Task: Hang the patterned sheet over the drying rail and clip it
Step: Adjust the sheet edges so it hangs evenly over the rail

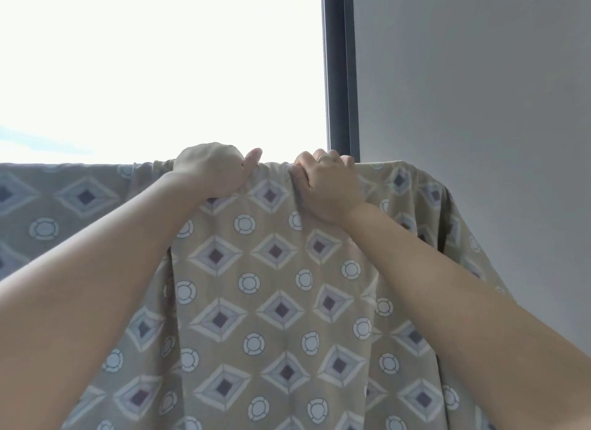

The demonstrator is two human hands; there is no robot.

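Both hands grip the top fold of the patterned sheet [275, 269], seen from below.
The tan cloth, printed with grey diamonds and pale rings, hangs down on the near side from a straight top line; whatever bears it is hidden under the fabric. The left hand [212, 170] curls its fingers over that line, thumb pointing right. The right hand [326, 186], just beside it with a ring [323, 157] on one finger, clutches a bunched pleat. Further left the sheet runs on flat below a bright window [144, 61] — a dark window frame [340, 71] and a grey wall [479, 77] stand to the right.
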